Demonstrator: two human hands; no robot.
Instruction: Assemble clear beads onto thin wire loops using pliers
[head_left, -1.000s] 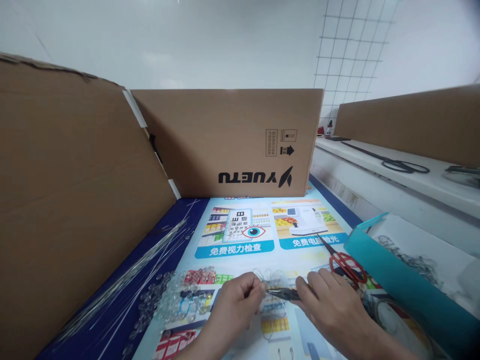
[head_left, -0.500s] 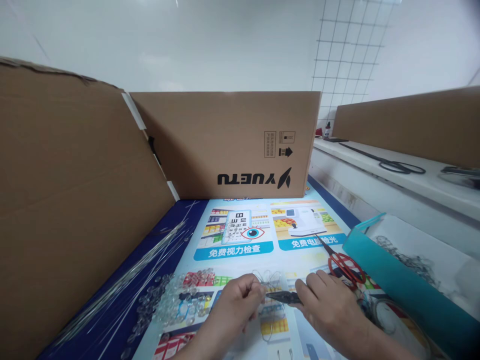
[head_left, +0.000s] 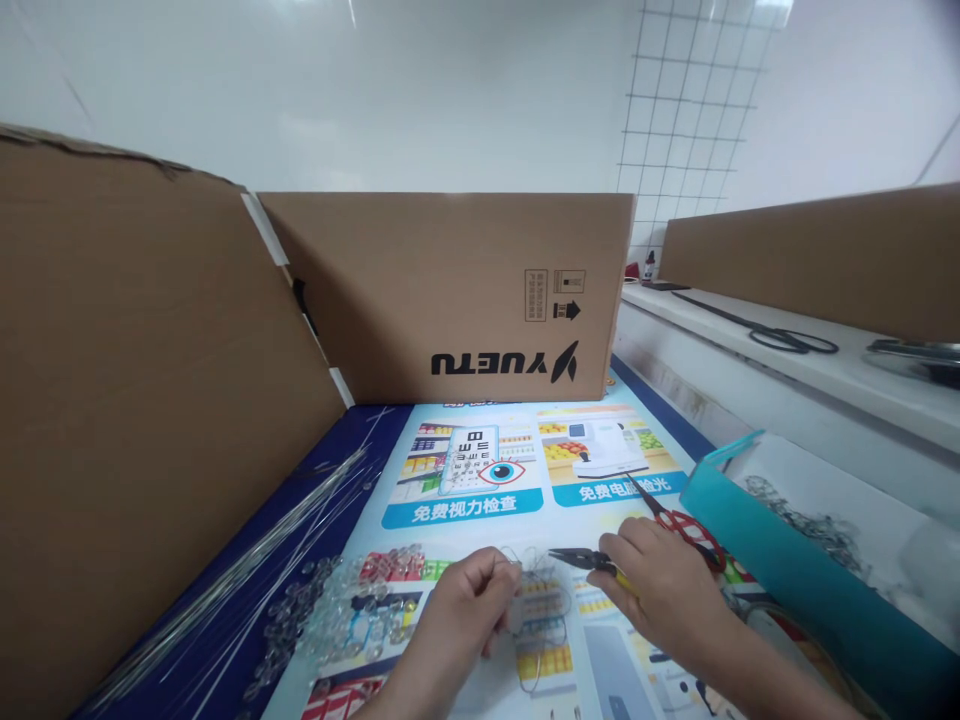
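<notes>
My left hand [head_left: 474, 605] is closed, its thumb and forefinger pinching a thin wire [head_left: 564, 612] that curls in loose loops to the right of the fingers. My right hand [head_left: 670, 580] grips needle-nose pliers [head_left: 576, 557] with dark jaws and a yellow handle. The plier tips point left, a short way from the left fingertips, and the jaws look slightly parted. Just beyond the right hand lie red-handled scissors [head_left: 686, 530]. Many clear round beads [head_left: 352, 610] are spread to the left of my left hand.
A bundle of straight wires [head_left: 247, 580] runs along the blue cloth at left. On the right stands a teal box [head_left: 795, 570] holding wire pieces. Cardboard panels [head_left: 465, 290] wall the back and left. Black scissors [head_left: 787, 340] rest on the white ledge [head_left: 705, 310].
The pliers have drawn back from the left fingertips, up and slightly right, and turned so more of the handle shows. My left hand still pinches the wire. The view has shifted slightly.
</notes>
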